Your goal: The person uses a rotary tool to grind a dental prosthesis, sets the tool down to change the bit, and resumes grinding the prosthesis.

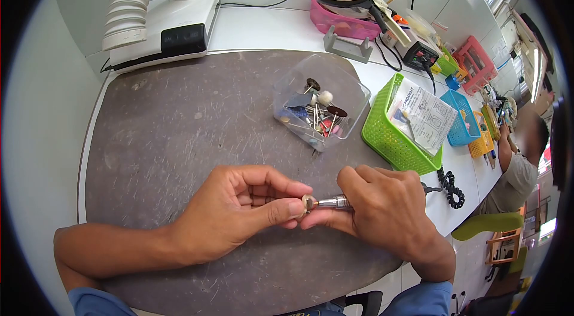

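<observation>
Over the front of the scratched grey mat (179,124), my left hand (239,211) pinches a small beige, partly shiny piece (308,202) between thumb and fingertips. Its exact kind is too small to make out. My right hand (385,205) is wrapped round a metal rotary handpiece (336,201), pointing left. The handpiece's thin tip meets the small piece or comes very close to it; contact cannot be told. My right thumb reaches under the handpiece toward the piece. Beyond my hands stands a clear plastic box (353,86) holding several mounted burs, discs and polishing wheels.
A green basket (382,136) with a printed packet (421,113) stands right of the box. Behind it are a control unit (420,55), a grey stand (347,47) and a pink basket (353,28). A white hose unit (161,29) sits back left. Another person (517,163) sits far right.
</observation>
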Tool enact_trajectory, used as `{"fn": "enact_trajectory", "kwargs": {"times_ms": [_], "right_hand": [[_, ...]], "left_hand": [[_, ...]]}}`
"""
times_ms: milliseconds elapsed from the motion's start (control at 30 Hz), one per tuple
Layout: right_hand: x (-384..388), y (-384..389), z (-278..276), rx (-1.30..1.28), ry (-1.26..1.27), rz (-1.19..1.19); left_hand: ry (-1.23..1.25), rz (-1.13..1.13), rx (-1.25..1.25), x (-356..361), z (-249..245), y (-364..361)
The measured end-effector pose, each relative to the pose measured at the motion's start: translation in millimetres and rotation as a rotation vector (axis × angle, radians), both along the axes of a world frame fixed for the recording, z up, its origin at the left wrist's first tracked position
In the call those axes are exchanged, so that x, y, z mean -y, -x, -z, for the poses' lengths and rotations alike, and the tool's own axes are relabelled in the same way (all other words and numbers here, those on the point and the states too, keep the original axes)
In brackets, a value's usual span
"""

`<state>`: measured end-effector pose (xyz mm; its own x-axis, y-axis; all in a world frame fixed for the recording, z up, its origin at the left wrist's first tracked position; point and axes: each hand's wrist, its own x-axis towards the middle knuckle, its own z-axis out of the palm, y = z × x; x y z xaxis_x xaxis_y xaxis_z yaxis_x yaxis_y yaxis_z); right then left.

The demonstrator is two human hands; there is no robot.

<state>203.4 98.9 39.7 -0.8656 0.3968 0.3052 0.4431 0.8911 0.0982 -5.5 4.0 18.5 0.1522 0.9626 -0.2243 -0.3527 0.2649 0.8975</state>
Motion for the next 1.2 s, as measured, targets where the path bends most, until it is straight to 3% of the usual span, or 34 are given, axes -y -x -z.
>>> {"fn": "enact_trajectory", "kwargs": {"times_ms": [1200], "right_hand": [[0.2, -0.1, 0.1, -0.011, -0.001, 0.028]], "left_hand": [[0.008, 0.004, 0.01, 0.2, 0.7, 0.0]]}}
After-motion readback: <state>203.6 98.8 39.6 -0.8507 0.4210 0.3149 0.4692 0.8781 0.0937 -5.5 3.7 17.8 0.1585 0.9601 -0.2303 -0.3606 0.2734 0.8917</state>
